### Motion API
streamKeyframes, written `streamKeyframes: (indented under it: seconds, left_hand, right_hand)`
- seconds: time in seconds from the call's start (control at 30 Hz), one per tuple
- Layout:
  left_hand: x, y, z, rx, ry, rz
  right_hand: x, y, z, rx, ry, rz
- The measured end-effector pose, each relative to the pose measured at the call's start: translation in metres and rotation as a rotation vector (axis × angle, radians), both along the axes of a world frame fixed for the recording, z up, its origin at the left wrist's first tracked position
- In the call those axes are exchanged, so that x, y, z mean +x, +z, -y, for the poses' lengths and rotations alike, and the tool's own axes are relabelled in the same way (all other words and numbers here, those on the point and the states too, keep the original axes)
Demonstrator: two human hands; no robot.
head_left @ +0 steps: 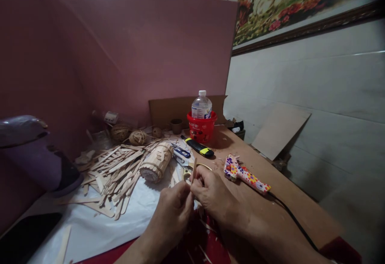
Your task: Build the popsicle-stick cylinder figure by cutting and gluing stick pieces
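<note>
Close together near the table's front edge, my left hand (173, 210) and my right hand (212, 193) are both closed on a thin wooden craft stick (194, 169). The stick points upward from between the fingers; its lower part is hidden. Just beyond my hands lie scissors with gold-coloured handles (186, 173), partly covered by the right hand. A barrel-shaped piece covered in craft sticks (157, 161) rests on its side beyond my left hand. To its left spreads a pile of loose craft sticks (120, 175). Right of my right hand is a flower-patterned glue gun (245, 174).
A yellow-and-black utility knife (198, 147) and small blue snips (181, 151) lie past the scissors. Behind them, a red bucket (201, 129) holds a plastic bottle (201, 105). Twine balls (138, 137) sit at the back. A black cord (293, 218) trails right.
</note>
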State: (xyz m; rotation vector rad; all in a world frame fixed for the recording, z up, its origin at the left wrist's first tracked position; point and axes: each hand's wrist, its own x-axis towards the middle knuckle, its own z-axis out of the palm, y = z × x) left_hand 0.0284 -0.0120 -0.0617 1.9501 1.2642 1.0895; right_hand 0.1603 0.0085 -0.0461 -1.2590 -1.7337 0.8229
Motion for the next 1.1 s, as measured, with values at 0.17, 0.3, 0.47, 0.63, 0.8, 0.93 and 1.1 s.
streamKeyframes:
  seconds: [0.17, 0.3, 0.47, 0.63, 0.8, 0.93, 1.1]
  left_hand:
    - [0.002, 0.005, 0.003, -0.247, -0.059, 0.19]
    - [-0.001, 0.007, 0.0, -0.497, -0.115, 0.47]
    - [-0.006, 0.005, -0.007, -0.489, -0.12, 0.551]
    - [-0.006, 0.003, -0.006, -0.338, -0.08, 0.37]
    - [-0.004, 0.002, -0.003, -0.303, -0.053, 0.306]
    - [-0.004, 0.006, -0.003, -0.447, -0.102, 0.422]
    - [-0.006, 0.011, -0.005, -0.498, -0.121, 0.524]
  right_hand:
    - [0.001, 0.0, -0.002, 0.076, -0.054, 0.095]
    - [0.005, 0.002, -0.005, 0.126, -0.036, -0.003]
    - [0.006, 0.001, -0.008, 0.054, 0.039, -0.122]
    - [0.003, -0.002, -0.009, -0.007, 0.08, -0.18]
    - [0.002, -0.003, -0.007, 0.028, 0.019, -0.086]
    - [0.003, -0.005, -0.007, 0.098, 0.013, -0.011]
    - [0.004, -0.004, -0.007, 0.108, 0.099, -0.087]
